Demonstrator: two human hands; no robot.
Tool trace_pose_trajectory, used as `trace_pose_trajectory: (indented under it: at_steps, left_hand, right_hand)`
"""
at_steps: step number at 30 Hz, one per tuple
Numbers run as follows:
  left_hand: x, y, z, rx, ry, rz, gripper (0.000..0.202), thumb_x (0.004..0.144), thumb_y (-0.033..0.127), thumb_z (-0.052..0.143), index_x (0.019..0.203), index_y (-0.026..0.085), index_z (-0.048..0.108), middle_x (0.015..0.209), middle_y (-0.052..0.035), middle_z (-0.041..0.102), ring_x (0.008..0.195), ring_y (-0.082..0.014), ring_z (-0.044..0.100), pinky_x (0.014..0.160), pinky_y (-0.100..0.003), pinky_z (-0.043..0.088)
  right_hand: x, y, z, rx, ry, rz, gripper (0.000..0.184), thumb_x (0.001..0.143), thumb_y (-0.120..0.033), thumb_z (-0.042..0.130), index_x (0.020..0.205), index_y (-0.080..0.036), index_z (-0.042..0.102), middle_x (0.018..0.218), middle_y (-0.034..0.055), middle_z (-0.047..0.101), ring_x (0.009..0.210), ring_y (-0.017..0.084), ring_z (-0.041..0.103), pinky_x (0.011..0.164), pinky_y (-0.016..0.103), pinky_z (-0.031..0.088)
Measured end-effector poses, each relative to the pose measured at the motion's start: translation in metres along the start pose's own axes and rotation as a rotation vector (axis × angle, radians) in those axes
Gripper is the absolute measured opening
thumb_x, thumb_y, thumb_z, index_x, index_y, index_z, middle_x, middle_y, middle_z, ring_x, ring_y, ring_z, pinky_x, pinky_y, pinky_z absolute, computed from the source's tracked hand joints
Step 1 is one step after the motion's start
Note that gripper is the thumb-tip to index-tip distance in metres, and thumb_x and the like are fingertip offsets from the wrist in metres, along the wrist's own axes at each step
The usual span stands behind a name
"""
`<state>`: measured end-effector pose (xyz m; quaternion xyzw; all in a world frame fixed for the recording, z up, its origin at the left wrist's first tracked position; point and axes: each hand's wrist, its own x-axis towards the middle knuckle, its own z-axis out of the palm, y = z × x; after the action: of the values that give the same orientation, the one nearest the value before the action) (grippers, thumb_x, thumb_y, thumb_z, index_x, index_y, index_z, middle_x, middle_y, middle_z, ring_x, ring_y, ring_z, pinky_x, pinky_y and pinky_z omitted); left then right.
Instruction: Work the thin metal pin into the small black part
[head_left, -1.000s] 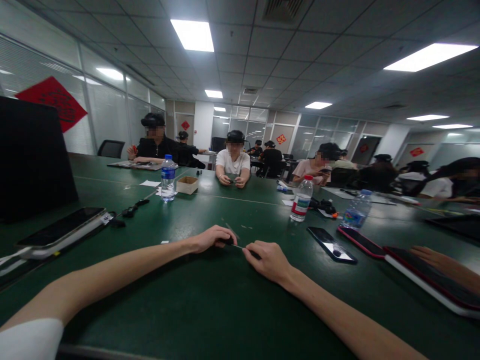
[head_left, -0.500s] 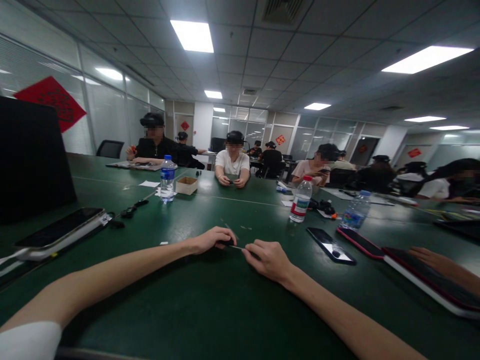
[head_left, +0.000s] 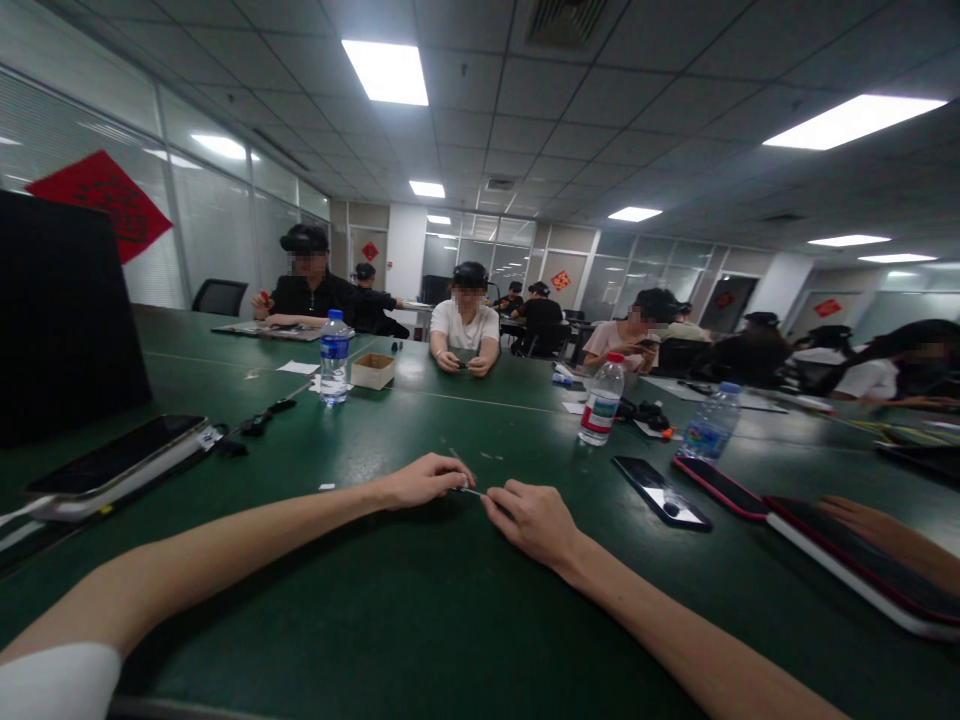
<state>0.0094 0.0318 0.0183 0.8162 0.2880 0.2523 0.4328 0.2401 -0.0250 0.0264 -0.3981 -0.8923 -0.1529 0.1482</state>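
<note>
Over the green table [head_left: 420,610], my left hand [head_left: 424,483] is closed, its fingers curled down around a small dark thing that they mostly hide. A thin pale strip [head_left: 472,491] spans the short gap from those fingers to my right hand [head_left: 532,520]. The thumb and fingers of my right hand pinch together at the other end of the strip. The strip is too small to name. Both hands are close together, low over the tabletop. A small white scrap [head_left: 327,487] lies left of my left hand.
At the left are a phone [head_left: 124,455] on a white box and a dark screen [head_left: 64,320]. Beyond my hands stand a blue-capped bottle [head_left: 334,360], an open box [head_left: 373,371] and a red-capped bottle [head_left: 601,400]. Phones [head_left: 661,492] and another person's hand [head_left: 885,530] are at right.
My left hand has turned slightly, and less of the small dark thing shows under its fingers. My right hand has shifted a little to the left.
</note>
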Motion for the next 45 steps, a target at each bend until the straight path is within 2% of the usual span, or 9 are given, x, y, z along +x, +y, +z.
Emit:
trace_pose_trajectory:
  at_steps: [8,14,26,30,33,36,39,42,45]
  left_hand:
    - [0.001,0.001,0.002,0.006,0.018,-0.015,0.039,0.092,0.045,0.042,0.103,0.016,0.065,0.103,-0.0046,0.061,0.081,-0.0144,0.051,0.067,-0.022,0.039]
    - [0.001,-0.003,0.002,-0.044,0.032,-0.001,0.04,0.091,0.047,0.043,0.103,0.015,0.064,0.078,-0.0004,0.055,0.063,-0.0102,0.042,0.057,-0.021,0.033]
    - [0.001,-0.003,0.004,-0.22,0.109,-0.028,0.043,0.086,0.049,0.053,0.109,0.013,0.056,0.071,0.0027,0.045,0.06,-0.0085,0.04,0.055,-0.02,0.032]
    - [0.004,-0.01,0.005,-0.253,0.134,-0.01,0.045,0.082,0.042,0.062,0.114,0.015,0.047,0.079,0.0006,0.054,0.067,-0.01,0.048,0.06,-0.021,0.038]
    - [0.008,-0.013,-0.001,-0.226,0.055,-0.058,0.039,0.084,0.035,0.056,0.116,0.017,0.043,0.092,-0.0037,0.061,0.074,-0.0124,0.054,0.065,-0.024,0.042]
    - [0.009,-0.009,-0.015,-0.042,-0.059,-0.116,0.025,0.085,0.026,0.043,0.108,0.017,0.049,0.085,-0.0026,0.061,0.071,-0.014,0.055,0.063,-0.025,0.041]
    - [0.005,0.004,-0.028,0.363,-0.117,-0.099,0.019,0.085,0.026,0.04,0.091,0.018,0.057,0.077,-0.0013,0.058,0.069,-0.0145,0.053,0.06,-0.025,0.037]
    - [-0.003,0.019,-0.032,0.688,-0.186,-0.079,0.028,0.088,0.042,0.043,0.087,0.019,0.059,0.075,-0.0022,0.06,0.064,-0.0152,0.053,0.057,-0.026,0.034]
    - [-0.008,0.028,-0.027,0.808,-0.254,-0.093,0.046,0.081,0.063,0.05,0.091,0.019,0.06,0.077,-0.0036,0.062,0.061,-0.016,0.053,0.053,-0.026,0.033]
  right_hand:
    - [0.0,-0.001,0.004,-0.027,0.016,-0.072,0.04,0.098,-0.036,0.034,0.09,-0.018,0.069,0.073,0.0034,0.062,0.057,0.009,0.05,0.052,0.021,0.029]
    - [0.0,0.001,0.005,-0.019,0.063,-0.026,0.04,0.098,-0.036,0.035,0.09,-0.019,0.07,0.073,0.0038,0.063,0.059,0.009,0.053,0.054,0.021,0.032]
    - [0.0,0.002,0.007,0.095,0.001,0.018,0.04,0.096,-0.04,0.038,0.089,-0.019,0.071,0.073,0.004,0.065,0.058,0.01,0.054,0.055,0.021,0.036]
    - [0.0,0.001,0.005,0.13,0.01,0.035,0.038,0.096,-0.039,0.04,0.087,-0.019,0.071,0.072,0.0034,0.066,0.058,0.01,0.055,0.056,0.021,0.038]
    - [-0.001,0.0,0.006,0.133,0.027,0.029,0.036,0.095,-0.038,0.042,0.087,-0.019,0.072,0.073,0.0035,0.067,0.059,0.01,0.056,0.056,0.02,0.038]
    - [-0.002,0.0,0.008,0.14,0.062,0.024,0.035,0.094,-0.037,0.043,0.085,-0.019,0.071,0.071,0.0036,0.067,0.059,0.011,0.056,0.056,0.021,0.038]
    - [-0.003,-0.001,0.009,0.16,0.078,0.034,0.035,0.094,-0.038,0.044,0.083,-0.018,0.071,0.07,0.0034,0.066,0.058,0.011,0.056,0.057,0.021,0.039]
    - [-0.002,-0.001,0.009,0.205,0.076,0.053,0.035,0.094,-0.037,0.043,0.085,-0.018,0.071,0.071,0.0032,0.067,0.059,0.011,0.057,0.059,0.021,0.04]
    - [-0.002,-0.002,0.007,0.222,0.075,0.07,0.034,0.094,-0.038,0.044,0.086,-0.018,0.071,0.072,0.0034,0.067,0.06,0.012,0.057,0.06,0.022,0.042]
